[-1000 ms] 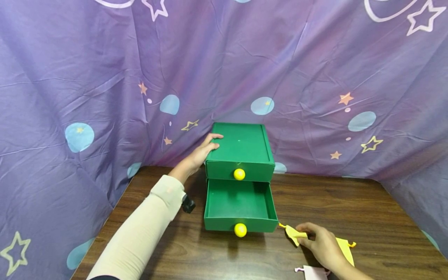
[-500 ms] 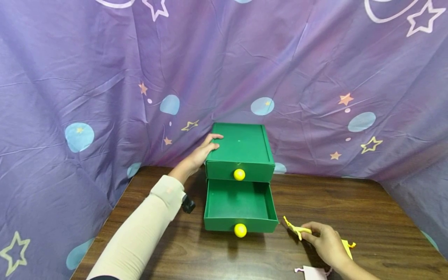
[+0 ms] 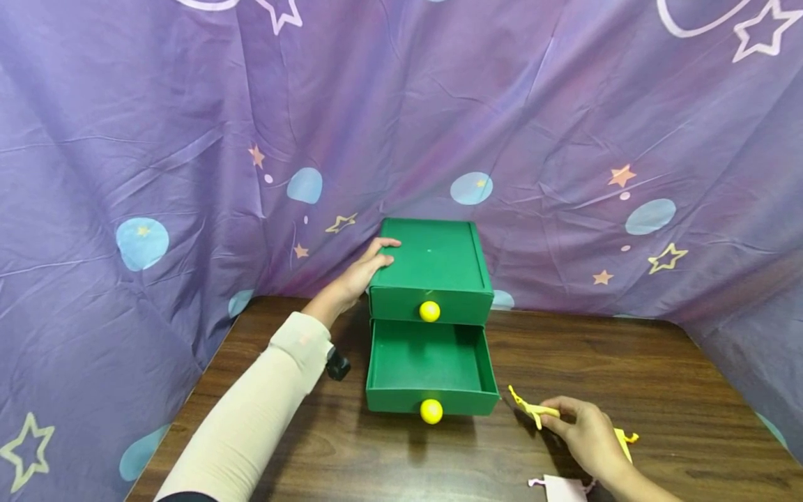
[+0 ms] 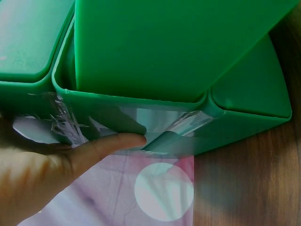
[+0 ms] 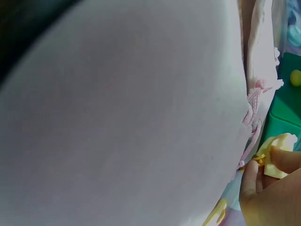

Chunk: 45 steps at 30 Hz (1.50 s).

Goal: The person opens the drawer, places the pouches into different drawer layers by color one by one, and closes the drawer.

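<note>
A green drawer cabinet [image 3: 433, 254] stands on the table, its upper drawer front [image 3: 395, 305] pushed in. The lower drawer [image 3: 401, 399] is pulled out with a bare floor. My left hand [image 3: 354, 279] rests at the cabinet's upper left, fingertips on its top; in the left wrist view the thumb [image 4: 113, 143] lies straight along the taped side. At the lower right my right hand [image 3: 590, 439] pinches a small yellow drawstring pouch [image 3: 533, 411], held just right of the drawer. A second yellow pouch [image 3: 623, 445] is partly hidden behind that hand.
A pale pink drawstring pouch [image 3: 563, 490] lies at the bottom edge of the head view, partly cut off. Behind the brown table [image 3: 596, 355] hangs a purple patterned cloth [image 3: 552, 139]. A blurred pale surface [image 5: 131, 113] fills most of the right wrist view.
The pinched yellow pouch has moved slightly right, away from the drawer corner, and turned, its cord end now raised. My right hand has shifted slightly right. The left hand stays put.
</note>
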### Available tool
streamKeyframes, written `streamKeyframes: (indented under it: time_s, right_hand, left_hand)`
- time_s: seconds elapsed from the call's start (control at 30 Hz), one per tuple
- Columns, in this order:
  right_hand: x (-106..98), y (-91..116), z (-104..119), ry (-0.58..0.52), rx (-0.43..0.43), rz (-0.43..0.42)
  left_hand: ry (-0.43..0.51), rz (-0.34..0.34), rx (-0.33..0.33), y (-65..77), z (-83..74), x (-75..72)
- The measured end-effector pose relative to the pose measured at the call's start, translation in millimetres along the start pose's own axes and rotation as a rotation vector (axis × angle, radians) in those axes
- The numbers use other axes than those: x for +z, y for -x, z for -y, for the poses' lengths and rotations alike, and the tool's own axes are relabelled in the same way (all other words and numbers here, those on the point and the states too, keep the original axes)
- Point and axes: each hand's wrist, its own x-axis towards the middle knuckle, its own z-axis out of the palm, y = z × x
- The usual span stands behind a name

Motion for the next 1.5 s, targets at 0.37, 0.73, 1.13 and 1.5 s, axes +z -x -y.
streamKeyframes:
  time_s: [0.37, 0.73, 1.13, 1.5]
  right_hand:
    - [-2.3, -0.4, 3.9, 0.004, -0.01, -0.015]
    - [-3.4, -1.9, 12.4, -0.014, -0.083, -0.087]
    - [-7.4, -3.0, 22.2, -0.088, -0.06, -0.075]
    - [-12.5, -4.3, 30.1, -0.122, -0.061, -0.067]
  left_hand:
    - [-0.005, 0.004, -0.017, 0.1, -0.4, -0.5]
    - [-0.002, -0.001, -0.017, -0.1, -0.6, 0.2]
    - [0.003, 0.002, -0.013, -0.4, -0.4, 0.3]
    - [0.007, 0.003, -0.011, -0.8, 0.9, 0.1]
